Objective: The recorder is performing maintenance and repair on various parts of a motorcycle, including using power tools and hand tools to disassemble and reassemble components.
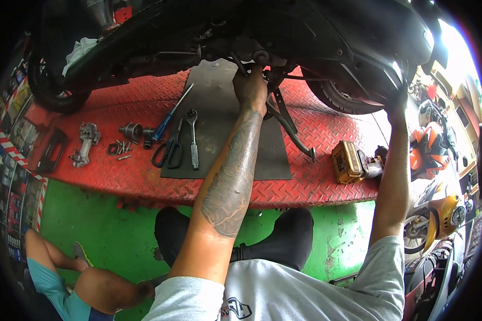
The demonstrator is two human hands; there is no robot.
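A dark scooter [300,37] stands across the top of the view on a red tread-plate platform [160,190]. My left hand [251,85] reaches up to its underside, beside the stand. Its fingers are closed, but whatever they hold is hidden. The metal stand leg [286,120] slants down to the right of that wrist. At the far right, my right hand [396,101] is against the scooter's lower body panel, near a tire [340,99]; shadow hides its fingers. Below my left hand lies a black mat [241,155] with a ratchet wrench [193,140] on it.
Black-handled scissors [168,152] and a blue screwdriver [168,120] lie left of the ratchet. Farther left are a metal casting [84,143] and small parts [122,148]. A yellow-and-black power tool [349,162] sits beside my right forearm. A person's bent leg [104,289] is at lower left.
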